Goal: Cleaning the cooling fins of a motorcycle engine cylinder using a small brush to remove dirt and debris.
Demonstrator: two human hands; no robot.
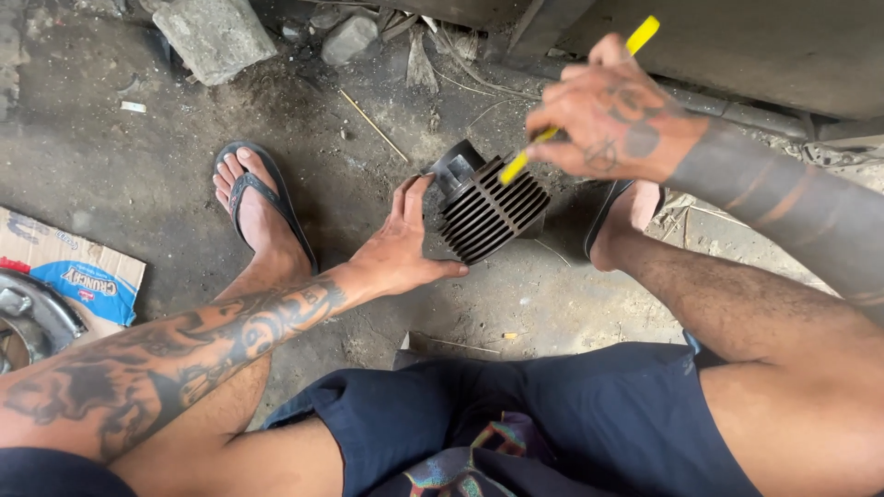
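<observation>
Finned engine cylinder (486,210): dark metal, ribbed with cooling fins, one round collar end turned up and away from us. We find it tilted on the concrete floor (138,166), between our two sandalled feet.

Left hand (398,247): just beside the cylinder on its near side, palm against the fins, fingers (411,195) spread open and laid along the casting, thumb pointing along its lower edge. It steadies the piece without closing around it.

Right hand (610,110): above the cylinder and beyond it, fingers closed on a yellow-handled tool (552,134). The handle's lower end meets the top fins of the cylinder; the upper end shows past the knuckles. We cannot tell what sort of tip it carries.

Left foot in a dark flip-flop (261,204): well apart from the cylinder, on the side of the left hand.

Right foot (626,216): near the cylinder, below the right hand.

Thin stick (373,125): on the floor beyond the cylinder.

Stone block (214,35): far beyond the cylinder, past the left foot.

Cardboard piece, blue and white print (78,271): well away from the cylinder, past the left foot.
</observation>
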